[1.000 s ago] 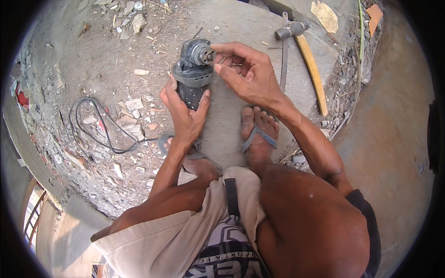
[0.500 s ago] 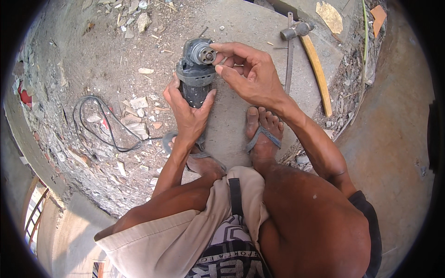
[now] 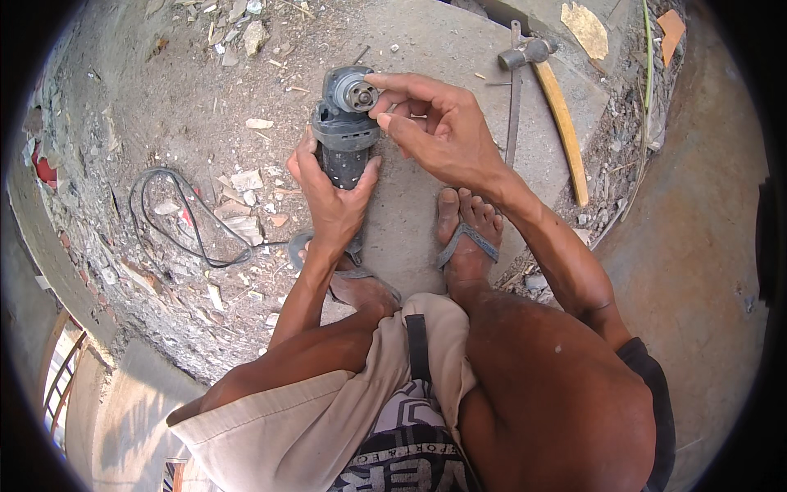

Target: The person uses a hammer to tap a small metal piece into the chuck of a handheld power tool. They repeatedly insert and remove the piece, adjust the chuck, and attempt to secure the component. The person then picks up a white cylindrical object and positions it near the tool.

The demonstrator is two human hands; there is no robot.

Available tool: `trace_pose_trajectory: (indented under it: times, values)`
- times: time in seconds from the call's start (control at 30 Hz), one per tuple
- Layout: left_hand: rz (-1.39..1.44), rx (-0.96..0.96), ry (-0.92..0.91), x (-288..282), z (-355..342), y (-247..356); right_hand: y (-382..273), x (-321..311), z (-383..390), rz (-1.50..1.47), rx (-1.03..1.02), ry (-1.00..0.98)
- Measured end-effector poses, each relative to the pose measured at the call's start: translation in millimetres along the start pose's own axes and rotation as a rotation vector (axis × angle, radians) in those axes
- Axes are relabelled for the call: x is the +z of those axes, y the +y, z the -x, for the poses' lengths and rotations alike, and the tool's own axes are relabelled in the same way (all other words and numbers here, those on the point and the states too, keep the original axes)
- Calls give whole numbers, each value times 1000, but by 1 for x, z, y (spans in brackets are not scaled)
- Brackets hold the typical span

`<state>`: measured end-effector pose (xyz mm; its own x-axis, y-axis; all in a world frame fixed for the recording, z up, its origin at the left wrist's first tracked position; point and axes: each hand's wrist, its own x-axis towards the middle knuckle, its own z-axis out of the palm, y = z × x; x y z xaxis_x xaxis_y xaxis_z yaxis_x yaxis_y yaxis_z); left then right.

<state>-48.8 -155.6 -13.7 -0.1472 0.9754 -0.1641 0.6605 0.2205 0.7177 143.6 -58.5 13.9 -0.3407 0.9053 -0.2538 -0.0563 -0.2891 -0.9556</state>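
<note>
Head view: an angle grinder (image 3: 344, 131) is held upright over a concrete slab (image 3: 426, 205), in front of the person's sandalled feet, with its spindle end turned up toward the camera. The dark body of the grinder is wrapped by the left hand (image 3: 332, 197), fingers closed around the lower housing and thumb laid along its right side. The right hand (image 3: 438, 131) is placed at the top of the tool; its thumb and forefinger are pinched on the round metal flange (image 3: 359, 92) at the spindle, the remaining fingers curled loosely beside it. Whether the flange is being turned cannot be told. A black power cord (image 3: 176, 221) is seen looped on the rubble to the left, well apart from the grinder head. A hammer (image 3: 549, 98) with a yellow wooden handle is laid on the slab to the upper right, and a thin metal bar (image 3: 514, 98) lies just beside it. Stone chips and debris are scattered over the ground at the left.
</note>
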Motion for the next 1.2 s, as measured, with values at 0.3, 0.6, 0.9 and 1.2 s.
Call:
trace_pose_trajectory:
  times: [0.3,0.6,0.9,1.2]
  values:
    - [7,30,30,3,0,3,5,11,-1,79,-113,94]
    - [-45,121,77,10,2,9,0,11,-3,379,-206,153]
    - [-120,197,91,2,-28,23,7,0,-1,327,-147,131]
    - [129,215,84,8,-50,25,18,-7,1,238,-106,130]
